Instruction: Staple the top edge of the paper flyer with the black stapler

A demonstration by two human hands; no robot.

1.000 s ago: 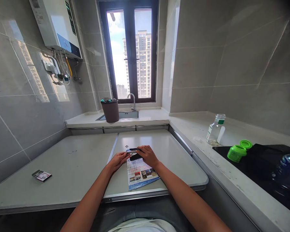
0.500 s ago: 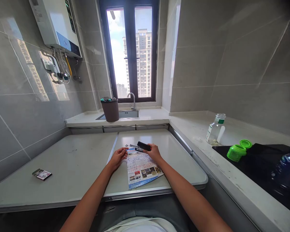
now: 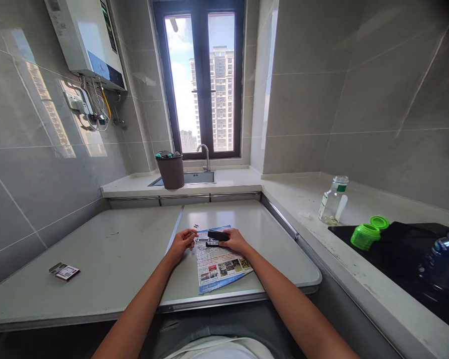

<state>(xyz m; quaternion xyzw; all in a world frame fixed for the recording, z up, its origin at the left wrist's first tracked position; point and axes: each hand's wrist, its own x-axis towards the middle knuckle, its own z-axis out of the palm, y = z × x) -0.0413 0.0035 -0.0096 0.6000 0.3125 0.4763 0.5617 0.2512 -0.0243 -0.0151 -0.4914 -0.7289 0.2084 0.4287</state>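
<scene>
My right hand (image 3: 235,241) grips a black stapler (image 3: 218,235) whose top is swung up from its base, with the metal tray pointing left. It is held over a printed sheet (image 3: 220,259) with blue borders and small photos. Just left of the stapler's tray is my left hand (image 3: 183,242), its thumb and fingers pinched together; whatever small thing lies between them I cannot make out. Small grey strips, apparently staples (image 3: 196,226), lie on the white table beyond the left fingertips.
A small flat package (image 3: 64,271) lies on the table (image 3: 108,254) at left. A brown bin (image 3: 171,172) stands by the sink. Along the right counter are a glass bottle (image 3: 333,200), an open green container (image 3: 365,236) and a dark blue translucent object (image 3: 443,262).
The stapler has turned level and come slightly lower and left, its tray nearer my left fingers. My left hand has shifted a little.
</scene>
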